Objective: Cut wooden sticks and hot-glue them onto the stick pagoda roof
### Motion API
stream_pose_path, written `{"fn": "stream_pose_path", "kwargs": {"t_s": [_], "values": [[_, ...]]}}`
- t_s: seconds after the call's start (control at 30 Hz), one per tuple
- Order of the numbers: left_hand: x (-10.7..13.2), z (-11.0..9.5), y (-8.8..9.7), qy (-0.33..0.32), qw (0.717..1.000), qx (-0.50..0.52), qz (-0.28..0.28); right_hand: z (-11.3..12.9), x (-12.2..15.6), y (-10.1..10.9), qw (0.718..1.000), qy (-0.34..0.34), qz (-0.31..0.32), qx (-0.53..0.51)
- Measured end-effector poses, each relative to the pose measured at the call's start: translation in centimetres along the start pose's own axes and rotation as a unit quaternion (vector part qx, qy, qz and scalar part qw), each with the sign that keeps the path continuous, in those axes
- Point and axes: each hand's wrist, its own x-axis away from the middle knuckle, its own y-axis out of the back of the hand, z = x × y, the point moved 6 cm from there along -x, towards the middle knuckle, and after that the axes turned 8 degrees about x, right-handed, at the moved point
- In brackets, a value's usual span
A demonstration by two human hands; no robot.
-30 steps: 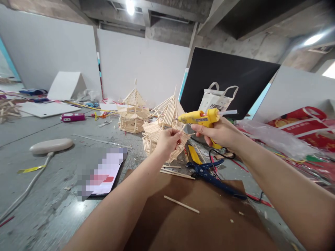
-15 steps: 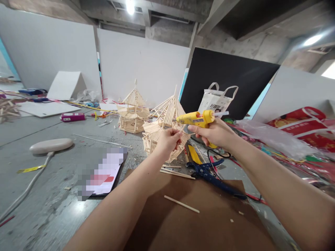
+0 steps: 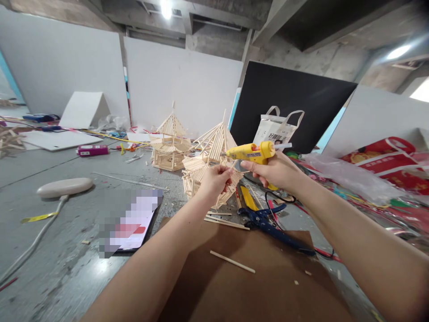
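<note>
My right hand [image 3: 275,172] grips a yellow glue gun [image 3: 251,153], nozzle pointing left toward my left hand. My left hand [image 3: 214,179] pinches a short thin wooden stick [image 3: 233,165] just below the nozzle tip. Right behind both hands stands a pavilion model made of sticks [image 3: 211,154] with a pointed roof. A second stick pavilion [image 3: 170,143] stands further back to the left.
A brown cardboard sheet [image 3: 254,277] lies in front with loose sticks [image 3: 232,262] on it. Blue-handled pliers [image 3: 268,223] and a yellow tool [image 3: 248,198] lie beside it. A phone [image 3: 134,223] lies at the left. A white bag [image 3: 278,127] and red packaging [image 3: 385,156] sit at the right.
The glue gun and my right hand moved slightly left, bringing the nozzle closer to the stick in my left hand. My left hand stayed in place.
</note>
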Motion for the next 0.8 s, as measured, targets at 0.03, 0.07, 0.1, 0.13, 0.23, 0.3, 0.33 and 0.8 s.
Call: {"fn": "stream_pose_path", "kwargs": {"t_s": [0.03,0.07,0.1,0.13,0.23,0.3,0.33,0.8], "values": [[-0.01,0.00,0.00,0.001,1.000,0.000,0.000,-0.03,0.03,0.06,1.000,-0.001,-0.001,0.001],[-0.01,0.00,0.00,0.002,1.000,0.001,0.000,-0.05,0.06,0.11,1.000,-0.001,-0.002,0.001],[0.00,0.01,-0.01,0.002,1.000,0.002,0.001,-0.05,0.10,0.16,1.000,-0.003,-0.005,0.000],[0.01,0.02,-0.02,0.001,1.000,0.003,0.002,-0.02,0.15,0.19,1.000,-0.005,-0.007,-0.001],[0.03,0.04,-0.02,-0.003,1.000,0.005,0.007,0.21,0.25,0.06,1.000,-0.014,0.001,-0.003],[0.02,0.05,-0.03,-0.005,1.000,0.007,0.010,0.41,0.27,-0.07,1.000,-0.019,0.006,0.000],[0.01,0.07,-0.02,-0.005,1.000,0.007,0.011,0.46,0.26,-0.11,1.000,-0.021,0.006,0.000],[0.11,-0.01,0.07,-0.002,1.000,0.009,0.010,0.18,-0.37,0.03,0.999,-0.028,-0.018,-0.037]]}}
